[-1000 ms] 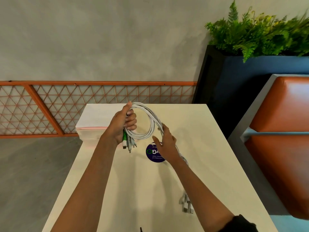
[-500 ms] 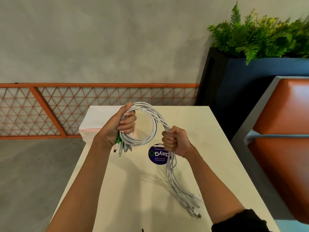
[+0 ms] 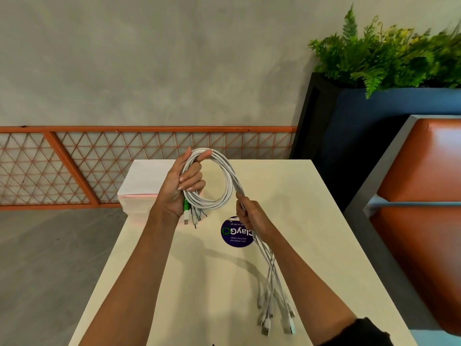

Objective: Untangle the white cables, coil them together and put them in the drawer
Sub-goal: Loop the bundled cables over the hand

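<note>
Several white cables (image 3: 225,181) form a round coil held above the cream table (image 3: 311,221). My left hand (image 3: 182,188) grips the coil's left side, and plug ends, one green, stick out below its fist. My right hand (image 3: 249,216) grips the bundle where it leaves the coil at the lower right. From there the loose tails (image 3: 270,283) hang down, and their plugs (image 3: 274,320) lie near the table's front right. A white drawer unit (image 3: 139,186) stands at the table's far left corner, partly hidden by my left hand.
A round purple sticker (image 3: 234,233) is on the table under my right hand. An orange lattice railing (image 3: 99,166) runs behind the table. To the right stand a blue planter with ferns (image 3: 389,61) and an orange bench seat (image 3: 424,196).
My right hand closed on the cable bundle and then slid a little lower. The loose tails swung out toward the table's front right. The coil in my left hand has stayed in place.
</note>
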`<control>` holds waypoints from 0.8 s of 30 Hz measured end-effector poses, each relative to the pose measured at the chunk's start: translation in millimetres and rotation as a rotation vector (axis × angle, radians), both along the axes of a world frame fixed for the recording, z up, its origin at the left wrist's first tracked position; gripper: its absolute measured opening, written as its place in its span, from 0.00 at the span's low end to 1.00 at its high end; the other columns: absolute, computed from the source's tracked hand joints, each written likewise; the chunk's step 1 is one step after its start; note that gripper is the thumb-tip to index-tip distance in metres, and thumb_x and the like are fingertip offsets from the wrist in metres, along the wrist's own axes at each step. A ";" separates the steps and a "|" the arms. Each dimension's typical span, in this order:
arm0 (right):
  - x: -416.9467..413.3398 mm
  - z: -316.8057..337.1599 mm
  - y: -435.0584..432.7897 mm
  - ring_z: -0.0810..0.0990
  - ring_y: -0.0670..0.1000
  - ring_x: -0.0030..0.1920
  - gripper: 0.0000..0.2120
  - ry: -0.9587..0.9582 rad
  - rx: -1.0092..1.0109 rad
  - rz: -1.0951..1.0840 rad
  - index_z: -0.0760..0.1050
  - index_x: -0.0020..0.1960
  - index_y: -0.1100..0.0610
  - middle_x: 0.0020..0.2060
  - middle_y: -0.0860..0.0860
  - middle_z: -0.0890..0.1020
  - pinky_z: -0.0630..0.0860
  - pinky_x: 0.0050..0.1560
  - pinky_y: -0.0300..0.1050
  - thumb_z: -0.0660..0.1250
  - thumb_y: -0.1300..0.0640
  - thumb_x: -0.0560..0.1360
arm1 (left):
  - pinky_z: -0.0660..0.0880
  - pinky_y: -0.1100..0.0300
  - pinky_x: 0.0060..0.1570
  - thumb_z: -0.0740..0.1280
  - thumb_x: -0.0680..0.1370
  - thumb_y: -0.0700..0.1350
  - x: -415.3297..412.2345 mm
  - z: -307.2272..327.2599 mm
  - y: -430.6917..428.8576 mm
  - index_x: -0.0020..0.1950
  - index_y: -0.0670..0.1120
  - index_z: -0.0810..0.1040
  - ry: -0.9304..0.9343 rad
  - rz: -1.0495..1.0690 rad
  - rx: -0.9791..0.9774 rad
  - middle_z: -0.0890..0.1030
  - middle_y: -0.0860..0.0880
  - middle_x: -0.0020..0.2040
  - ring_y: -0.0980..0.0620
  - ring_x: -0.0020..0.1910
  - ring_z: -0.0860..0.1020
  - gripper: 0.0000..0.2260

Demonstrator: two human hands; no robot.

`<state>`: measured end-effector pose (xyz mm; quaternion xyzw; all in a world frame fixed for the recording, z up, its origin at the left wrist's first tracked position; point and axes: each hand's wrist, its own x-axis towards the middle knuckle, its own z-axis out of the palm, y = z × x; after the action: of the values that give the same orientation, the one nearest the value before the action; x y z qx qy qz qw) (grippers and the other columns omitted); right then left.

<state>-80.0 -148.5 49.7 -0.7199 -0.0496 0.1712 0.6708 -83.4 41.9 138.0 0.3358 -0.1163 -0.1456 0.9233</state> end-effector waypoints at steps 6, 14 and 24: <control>2.9 3.8 -5.8 0.55 0.45 0.24 0.24 -0.018 -0.030 0.055 0.56 0.30 0.54 0.23 0.46 0.58 0.56 0.23 0.35 0.54 0.45 0.81 | 0.65 0.68 0.19 0.60 0.80 0.48 4.3 -4.8 3.1 0.50 0.37 0.81 -0.077 -0.213 -0.116 0.60 0.53 0.22 0.58 0.17 0.59 0.16; -5.0 -44.1 -11.3 0.72 0.46 0.31 0.18 -0.159 -0.324 -0.067 0.69 0.36 0.49 0.28 0.45 0.74 0.69 0.37 0.42 0.58 0.38 0.77 | 0.67 0.64 0.24 0.53 0.84 0.47 10.4 -0.2 3.2 0.59 0.32 0.76 -0.101 -0.298 -0.262 0.64 0.50 0.25 0.57 0.21 0.63 0.20; 2.4 -39.9 -21.8 0.66 0.44 0.20 0.25 0.025 -0.238 -0.060 0.63 0.27 0.54 0.20 0.48 0.66 0.62 0.24 0.36 0.64 0.39 0.75 | 0.64 0.68 0.19 0.61 0.80 0.48 6.1 8.5 -1.1 0.51 0.36 0.81 -0.108 -0.204 -0.186 0.60 0.54 0.23 0.58 0.18 0.58 0.16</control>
<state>-77.6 -170.2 9.8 -0.7935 0.0011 0.1646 0.5860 -77.3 40.8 146.4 0.2426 -0.2121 -0.2089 0.9233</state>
